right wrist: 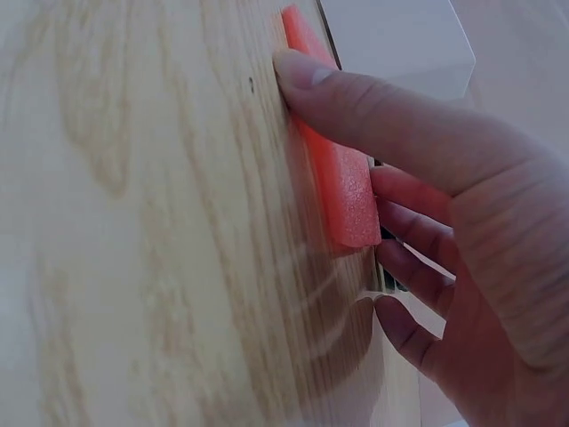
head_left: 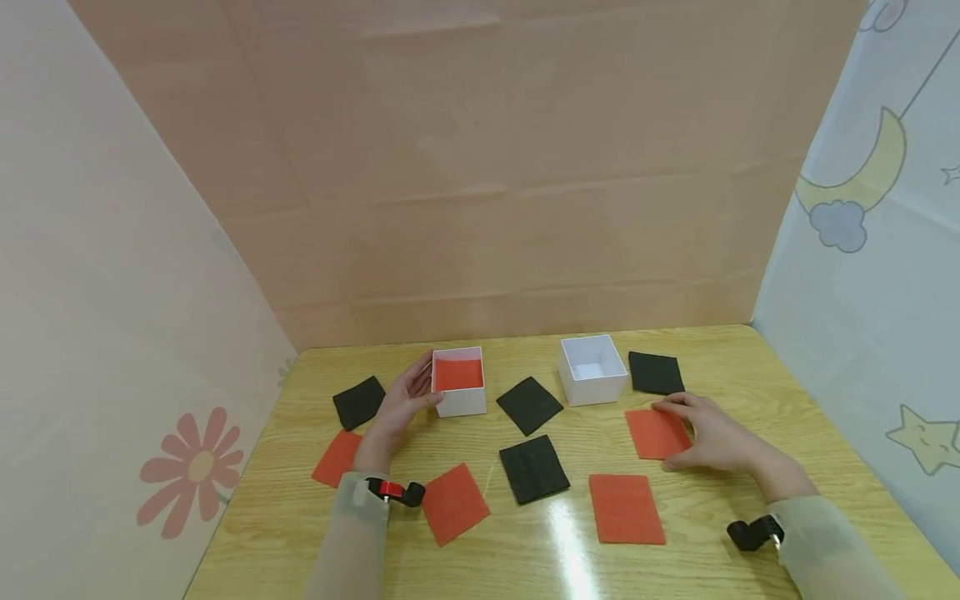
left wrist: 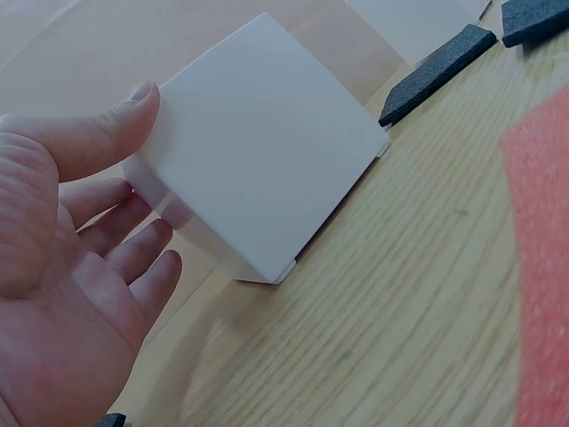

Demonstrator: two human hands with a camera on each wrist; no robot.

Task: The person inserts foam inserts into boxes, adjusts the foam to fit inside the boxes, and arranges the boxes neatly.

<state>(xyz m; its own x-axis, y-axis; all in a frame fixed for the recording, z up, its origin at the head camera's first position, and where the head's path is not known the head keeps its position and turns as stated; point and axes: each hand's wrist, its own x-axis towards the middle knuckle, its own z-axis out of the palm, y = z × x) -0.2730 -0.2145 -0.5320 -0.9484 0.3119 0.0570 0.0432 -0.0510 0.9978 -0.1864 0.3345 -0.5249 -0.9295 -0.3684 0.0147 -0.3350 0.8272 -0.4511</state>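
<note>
At the table's back, my left hand [head_left: 396,414] holds a small white open-topped box [head_left: 461,405] by its left side. The left wrist view has the thumb at a front corner of the box [left wrist: 267,147] and the fingers along its side. A red foam square [head_left: 458,376] lies inside. On the right, my right hand [head_left: 718,437] grips another red foam square [head_left: 651,434] at its right part. In the right wrist view the thumb meets one edge of this foam square [right wrist: 348,191], with fingers at the opposite side; their exact contact is partly hidden.
A second white box [head_left: 596,391] stands back right of centre, nothing visible in it. Black foam squares lie by it [head_left: 656,372], mid-table [head_left: 529,406] [head_left: 534,469] and far left [head_left: 359,403]. Red squares lie in front [head_left: 627,509] [head_left: 455,504] and under the left forearm [head_left: 337,458].
</note>
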